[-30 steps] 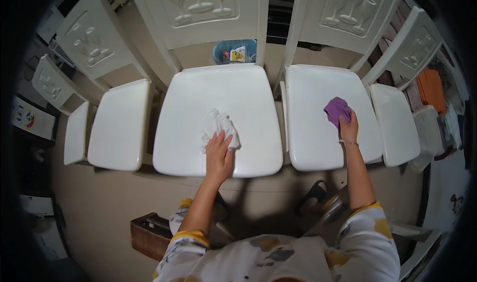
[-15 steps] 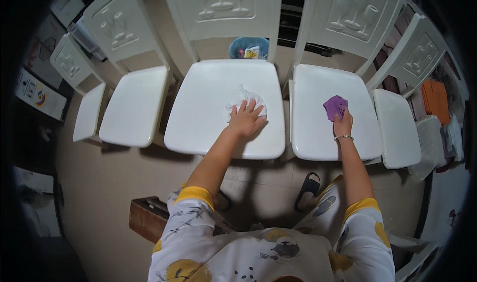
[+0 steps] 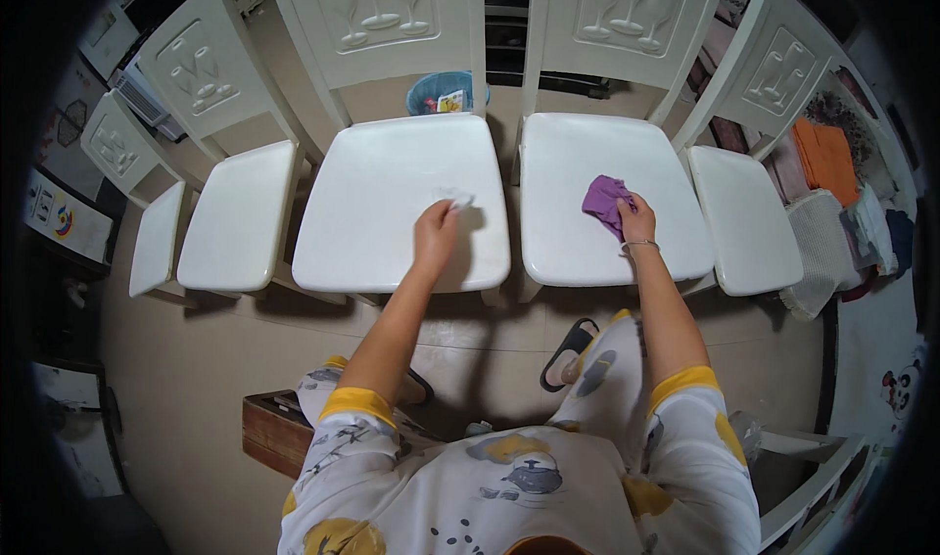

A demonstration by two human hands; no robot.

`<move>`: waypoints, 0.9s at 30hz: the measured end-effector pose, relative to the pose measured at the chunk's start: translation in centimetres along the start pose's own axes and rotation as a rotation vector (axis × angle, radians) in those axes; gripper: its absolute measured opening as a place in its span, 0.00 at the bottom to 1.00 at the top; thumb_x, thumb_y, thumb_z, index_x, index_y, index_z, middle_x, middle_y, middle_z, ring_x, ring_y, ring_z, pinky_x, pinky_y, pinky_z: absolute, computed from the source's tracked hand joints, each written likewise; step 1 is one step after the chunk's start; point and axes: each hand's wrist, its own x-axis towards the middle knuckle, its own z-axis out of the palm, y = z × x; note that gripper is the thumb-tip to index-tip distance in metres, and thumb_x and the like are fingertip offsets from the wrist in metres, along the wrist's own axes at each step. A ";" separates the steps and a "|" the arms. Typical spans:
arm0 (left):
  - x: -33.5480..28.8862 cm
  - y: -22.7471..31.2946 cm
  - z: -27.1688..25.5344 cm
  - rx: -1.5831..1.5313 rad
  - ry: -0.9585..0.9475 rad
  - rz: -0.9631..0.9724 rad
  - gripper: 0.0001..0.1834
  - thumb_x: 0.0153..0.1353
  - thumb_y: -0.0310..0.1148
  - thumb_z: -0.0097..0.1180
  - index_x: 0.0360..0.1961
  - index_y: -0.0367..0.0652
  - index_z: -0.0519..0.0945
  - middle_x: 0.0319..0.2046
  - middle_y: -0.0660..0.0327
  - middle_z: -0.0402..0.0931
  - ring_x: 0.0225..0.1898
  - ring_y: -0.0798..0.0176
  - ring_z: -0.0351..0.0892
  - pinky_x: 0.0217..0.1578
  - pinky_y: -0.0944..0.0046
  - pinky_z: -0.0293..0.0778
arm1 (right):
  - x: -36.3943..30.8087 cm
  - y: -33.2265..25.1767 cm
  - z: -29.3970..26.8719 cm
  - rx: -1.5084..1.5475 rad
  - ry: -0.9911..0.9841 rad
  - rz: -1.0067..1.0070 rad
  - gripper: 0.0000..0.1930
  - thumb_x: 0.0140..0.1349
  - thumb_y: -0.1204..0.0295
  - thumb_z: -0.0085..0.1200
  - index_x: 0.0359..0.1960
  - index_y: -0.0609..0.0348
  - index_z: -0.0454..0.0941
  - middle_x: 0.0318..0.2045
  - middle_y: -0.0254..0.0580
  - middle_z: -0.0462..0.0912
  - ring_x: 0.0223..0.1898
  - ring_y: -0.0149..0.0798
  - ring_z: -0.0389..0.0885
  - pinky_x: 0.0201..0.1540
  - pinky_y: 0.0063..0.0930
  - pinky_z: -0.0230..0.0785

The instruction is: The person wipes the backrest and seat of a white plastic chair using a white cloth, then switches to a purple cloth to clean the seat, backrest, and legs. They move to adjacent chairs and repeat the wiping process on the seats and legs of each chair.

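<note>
My left hand (image 3: 435, 237) is closed around a bunched white cloth (image 3: 462, 201), which pokes out past the fingertips. Hand and cloth appear slightly above the seat of the middle white chair (image 3: 382, 154), with a shadow under them. Over the seat of the white chair to its right (image 3: 568, 149), my right hand (image 3: 636, 218) pinches a purple cloth (image 3: 604, 201). That cloth hangs crumpled from the fingers; whether its lower end touches the seat I cannot tell.
More white chairs stand in the row, at the left (image 3: 245, 203) and right (image 3: 744, 212). Behind the middle chair is a blue bin (image 3: 428, 93). A wooden stool (image 3: 274, 433) stands by my left leg. Folded orange cloth (image 3: 825, 159) lies at the far right.
My left hand was spread flat on the white cloth; now it has gathered it up. The purple cloth hangs looser from my right hand. The whole view has shifted, with the chairs further left.
</note>
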 end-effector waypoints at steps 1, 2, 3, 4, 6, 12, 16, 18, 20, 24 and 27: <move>0.1 1.8 1.7 -0.111 -0.052 -0.040 0.11 0.64 0.30 0.52 0.42 0.34 0.79 0.29 0.64 0.77 0.31 0.73 0.70 0.34 0.70 0.70 | -0.7 -0.9 -0.8 0.101 0.026 0.034 0.16 0.61 0.69 0.58 0.48 0.63 0.78 0.41 0.45 0.82 0.41 0.35 0.78 0.47 0.27 0.70; 0.3 2.8 4.0 -0.148 -0.005 0.024 0.11 0.64 0.30 0.52 0.42 0.34 0.79 0.29 0.65 0.77 0.32 0.72 0.71 0.35 0.70 0.70 | -1.2 -1.8 -1.6 0.202 0.049 0.058 0.16 0.62 0.69 0.57 0.48 0.64 0.78 0.41 0.43 0.83 0.41 0.33 0.78 0.47 0.25 0.70; -0.1 7.7 6.0 -0.297 -0.083 -0.107 0.11 0.64 0.30 0.52 0.43 0.35 0.79 0.29 0.65 0.77 0.32 0.72 0.71 0.36 0.70 0.70 | -0.9 -1.5 -3.4 0.245 0.101 0.072 0.16 0.63 0.68 0.57 0.48 0.67 0.77 0.39 0.38 0.82 0.39 0.30 0.76 0.46 0.24 0.70; 0.7 5.7 8.8 -0.296 -0.034 0.089 0.12 0.64 0.31 0.52 0.45 0.36 0.78 0.28 0.65 0.76 0.32 0.72 0.71 0.35 0.69 0.70 | -0.7 -2.7 -3.8 0.277 0.138 0.038 0.15 0.63 0.69 0.56 0.47 0.67 0.77 0.39 0.38 0.82 0.39 0.30 0.76 0.45 0.24 0.70; 0.7 9.3 12.6 -0.232 -0.192 0.113 0.14 0.64 0.30 0.52 0.50 0.39 0.75 0.30 0.65 0.74 0.31 0.73 0.69 0.32 0.70 0.69 | 0.0 -4.4 -6.5 0.326 0.239 -0.007 0.14 0.64 0.69 0.55 0.46 0.67 0.77 0.39 0.38 0.82 0.39 0.30 0.77 0.45 0.24 0.70; -0.6 9.1 11.4 -0.053 -0.404 0.089 0.42 0.56 0.40 0.60 0.68 0.42 0.55 0.68 0.40 0.46 0.71 0.43 0.44 0.68 0.55 0.48 | 0.4 -13.2 -6.0 0.708 0.025 -0.122 0.12 0.67 0.73 0.48 0.48 0.67 0.74 0.44 0.42 0.80 0.43 0.34 0.80 0.50 0.27 0.72; -1.2 3.7 3.4 -0.109 -0.151 -0.085 0.33 0.58 0.36 0.61 0.64 0.42 0.65 0.60 0.48 0.66 0.59 0.50 0.66 0.57 0.56 0.66 | -1.0 -15.5 2.9 0.839 -0.157 -0.014 0.12 0.66 0.73 0.50 0.49 0.65 0.74 0.42 0.39 0.80 0.41 0.33 0.80 0.47 0.27 0.74; -0.9 1.4 -0.4 -0.119 -0.013 -0.172 0.32 0.60 0.36 0.58 0.64 0.41 0.64 0.59 0.48 0.67 0.57 0.54 0.69 0.54 0.58 0.69 | -2.8 -18.1 7.7 1.043 -0.288 0.029 0.11 0.66 0.74 0.50 0.48 0.65 0.74 0.42 0.39 0.80 0.41 0.32 0.80 0.47 0.26 0.74; -1.2 2.0 -4.4 -0.210 0.090 -0.211 0.31 0.61 0.33 0.57 0.64 0.36 0.63 0.59 0.44 0.66 0.56 0.55 0.71 0.55 0.60 0.69 | -3.9 -18.9 12.1 1.091 -0.396 0.019 0.12 0.66 0.74 0.51 0.50 0.65 0.73 0.43 0.38 0.80 0.42 0.31 0.79 0.48 0.24 0.73; -4.5 -1.0 -10.8 -0.120 0.320 -0.252 0.28 0.61 0.30 0.55 0.62 0.35 0.65 0.57 0.46 0.68 0.57 0.55 0.70 0.55 0.60 0.68 | -3.2 -13.9 17.8 -0.110 -0.527 -0.372 0.25 0.58 0.64 0.59 0.57 0.58 0.70 0.52 0.55 0.75 0.52 0.49 0.75 0.57 0.35 0.67; -7.9 -6.2 -12.7 0.080 0.364 -0.168 0.27 0.58 0.32 0.57 0.58 0.38 0.69 0.54 0.47 0.71 0.55 0.49 0.71 0.54 0.54 0.68 | -6.3 -13.9 19.7 -0.375 -0.621 -0.690 0.35 0.56 0.57 0.59 0.65 0.47 0.62 0.68 0.56 0.53 0.67 0.58 0.53 0.67 0.43 0.49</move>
